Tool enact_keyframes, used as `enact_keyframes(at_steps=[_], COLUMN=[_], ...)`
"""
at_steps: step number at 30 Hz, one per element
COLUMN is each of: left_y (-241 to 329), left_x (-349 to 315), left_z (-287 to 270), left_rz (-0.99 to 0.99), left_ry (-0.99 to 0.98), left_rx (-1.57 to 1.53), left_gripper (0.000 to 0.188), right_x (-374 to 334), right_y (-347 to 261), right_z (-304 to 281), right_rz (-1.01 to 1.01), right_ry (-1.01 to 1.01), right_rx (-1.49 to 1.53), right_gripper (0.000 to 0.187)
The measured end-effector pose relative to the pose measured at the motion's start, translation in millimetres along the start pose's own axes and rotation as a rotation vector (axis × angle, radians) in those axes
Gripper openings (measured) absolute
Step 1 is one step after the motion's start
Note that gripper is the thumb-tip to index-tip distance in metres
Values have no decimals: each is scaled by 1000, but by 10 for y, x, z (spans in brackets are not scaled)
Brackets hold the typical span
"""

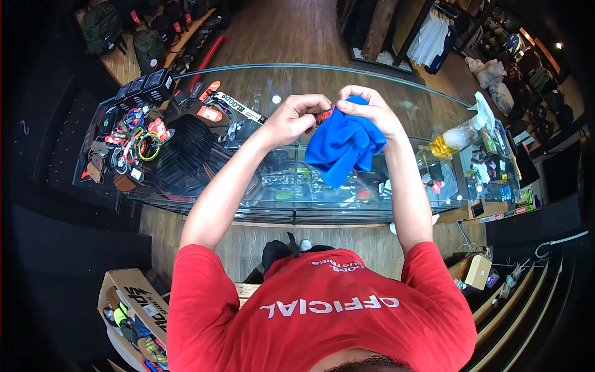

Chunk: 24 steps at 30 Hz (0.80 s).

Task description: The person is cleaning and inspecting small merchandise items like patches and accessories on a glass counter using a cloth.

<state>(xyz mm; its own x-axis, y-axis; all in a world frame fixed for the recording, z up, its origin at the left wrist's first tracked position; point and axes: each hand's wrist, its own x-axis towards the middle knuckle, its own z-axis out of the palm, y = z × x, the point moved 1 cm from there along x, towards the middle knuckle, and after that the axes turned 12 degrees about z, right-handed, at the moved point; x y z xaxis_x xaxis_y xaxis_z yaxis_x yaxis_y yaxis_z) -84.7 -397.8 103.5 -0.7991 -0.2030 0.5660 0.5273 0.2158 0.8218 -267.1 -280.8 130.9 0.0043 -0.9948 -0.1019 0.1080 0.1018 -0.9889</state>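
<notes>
Nearest the camera is the red cotton shirt (322, 310) of the person, with both bare forearms rising from it over the counter. To the lower left an open cardboard box (133, 297) holds small coloured items.

The left hand (296, 118) is closed in a pinch on one end of a small red and black strap (324, 115), thumb and forefinger pressed together. The right hand (365, 111) is curled shut around a soft blue cloth (342, 146), which hangs crumpled in loose folds below the fingers; the cloth wraps the strap's other end, so strap and cloth sit between the two hands, held in the air above the glass.

Beneath them runs a long glass counter (297, 211) with a curved edge and shiny, reflective top; small goods show dimly inside. On its left part lie bright rings of cord (144, 146), small black boxes (149, 87) and flat tags. On its right stands a clear plastic spray bottle (462, 133), tilted, with yellow liquid at the bottom.

Beyond is a dark wooden plank floor (279, 31), with backpacks (149, 49) on a shelf to the left and hanging clothes (434, 37) to the right.
</notes>
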Motion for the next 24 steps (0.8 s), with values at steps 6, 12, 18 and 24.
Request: enact_keyframes(at_steps=[6, 12, 18, 24], left_y=[10, 52, 86, 52], left_x=[9, -10, 28, 118], left_z=[-63, -236, -396, -206], left_rz=[36, 96, 240, 94], left_ry=[-54, 96, 392, 405], left_rx=[-87, -362, -382, 169], left_gripper=[19, 10, 56, 43], right_x=[73, -76, -958, -1206], right_y=[86, -107, -701, -924], right_z=[-117, -268, -587, -412], right_rz=[185, -18, -171, -1], right_ry=[-65, -173, 35, 559], right_rx=[100, -499, -613, -1155], right_gripper=[17, 21, 32, 21])
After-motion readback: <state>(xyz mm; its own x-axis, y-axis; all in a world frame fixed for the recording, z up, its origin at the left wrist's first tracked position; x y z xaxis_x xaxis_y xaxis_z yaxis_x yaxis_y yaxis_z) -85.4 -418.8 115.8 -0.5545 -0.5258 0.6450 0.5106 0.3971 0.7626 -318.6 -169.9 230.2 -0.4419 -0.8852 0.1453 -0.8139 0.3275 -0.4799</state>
